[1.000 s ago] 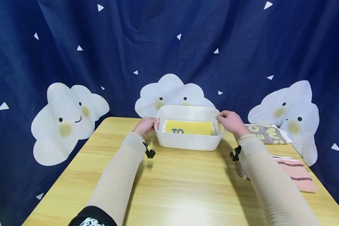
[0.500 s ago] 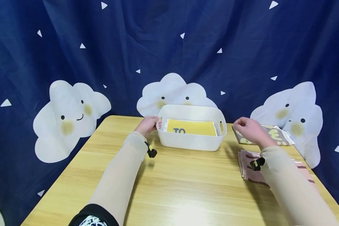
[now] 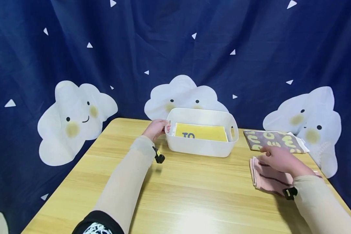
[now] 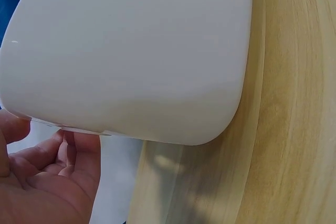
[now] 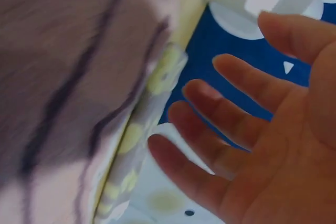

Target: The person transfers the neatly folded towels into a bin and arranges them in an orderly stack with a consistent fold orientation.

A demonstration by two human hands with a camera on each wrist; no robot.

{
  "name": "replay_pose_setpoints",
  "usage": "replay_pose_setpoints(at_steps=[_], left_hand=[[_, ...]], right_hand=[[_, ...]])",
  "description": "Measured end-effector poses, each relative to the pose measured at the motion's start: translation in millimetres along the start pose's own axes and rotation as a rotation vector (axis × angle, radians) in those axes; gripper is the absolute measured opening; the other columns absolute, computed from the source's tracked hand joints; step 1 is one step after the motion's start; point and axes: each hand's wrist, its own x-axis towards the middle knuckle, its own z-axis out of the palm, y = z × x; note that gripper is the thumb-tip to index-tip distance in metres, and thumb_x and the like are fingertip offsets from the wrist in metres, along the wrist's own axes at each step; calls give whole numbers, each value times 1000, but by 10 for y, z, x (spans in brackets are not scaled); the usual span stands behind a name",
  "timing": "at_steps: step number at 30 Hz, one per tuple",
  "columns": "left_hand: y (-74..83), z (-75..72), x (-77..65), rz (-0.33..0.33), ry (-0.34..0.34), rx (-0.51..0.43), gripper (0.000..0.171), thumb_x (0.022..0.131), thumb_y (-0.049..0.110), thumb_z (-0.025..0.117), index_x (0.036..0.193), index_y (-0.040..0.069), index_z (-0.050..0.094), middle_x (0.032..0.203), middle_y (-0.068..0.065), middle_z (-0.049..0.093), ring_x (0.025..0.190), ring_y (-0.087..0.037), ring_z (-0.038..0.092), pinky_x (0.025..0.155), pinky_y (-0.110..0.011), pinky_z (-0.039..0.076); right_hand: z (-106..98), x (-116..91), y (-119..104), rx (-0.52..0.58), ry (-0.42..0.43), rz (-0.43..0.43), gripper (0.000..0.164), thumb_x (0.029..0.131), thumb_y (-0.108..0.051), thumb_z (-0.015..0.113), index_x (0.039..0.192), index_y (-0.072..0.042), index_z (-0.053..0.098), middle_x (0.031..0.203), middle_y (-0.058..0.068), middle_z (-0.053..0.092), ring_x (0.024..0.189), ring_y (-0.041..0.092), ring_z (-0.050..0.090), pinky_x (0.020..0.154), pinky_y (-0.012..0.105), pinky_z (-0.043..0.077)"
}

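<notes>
A white plastic basket (image 3: 199, 148) stands at the back middle of the table, with a folded yellow towel (image 3: 210, 133) inside that shows the letters "TO". At its left end my left hand (image 3: 156, 128) grips the handle, fingers curled round the rim; the left wrist view shows the hand (image 4: 52, 182) at the basket's wall (image 4: 136, 51). Over a folded pink towel with dark stripes (image 3: 267, 180) hovers my right hand (image 3: 282, 159). In the right wrist view its fingers (image 5: 226, 114) are spread and hold nothing, apart from the pink towel (image 5: 68, 77).
Behind the pink towel lies a folded grey towel with yellow letters (image 3: 273, 139), near the table's right back edge. The wooden table (image 3: 193, 191) ends at a dark blue curtain (image 3: 169, 42) printed with clouds and white triangles.
My right hand has left the basket's right handle and moved right and toward me, over the pink towel. My left hand keeps its grip on the left handle.
</notes>
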Motion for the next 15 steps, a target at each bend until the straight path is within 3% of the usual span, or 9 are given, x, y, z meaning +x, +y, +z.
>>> replay_pose_setpoints(at_steps=[7,11,15], left_hand=[[-2,-4,16,-4,3,25,37,110,18,43,131,-12,53,105,-17,57,82,-18,55,92,-39,45],[14,21,19,-4,4,28,38,110,17,43,134,-11,52,116,-24,57,83,-17,56,94,-40,45],[14,35,3,8,-1,37,38,111,16,41,133,-12,51,112,-22,56,82,-17,55,95,-41,44]], right_hand=[[122,-272,143,-122,-44,31,67,94,-42,68,137,7,52,120,38,58,110,58,55,86,65,46],[185,-357,199,-96,-119,113,87,89,-53,71,144,7,43,124,46,46,107,60,53,86,68,44],[278,-368,229,-80,-187,172,99,85,-62,71,148,8,37,126,48,39,106,59,53,88,68,43]])
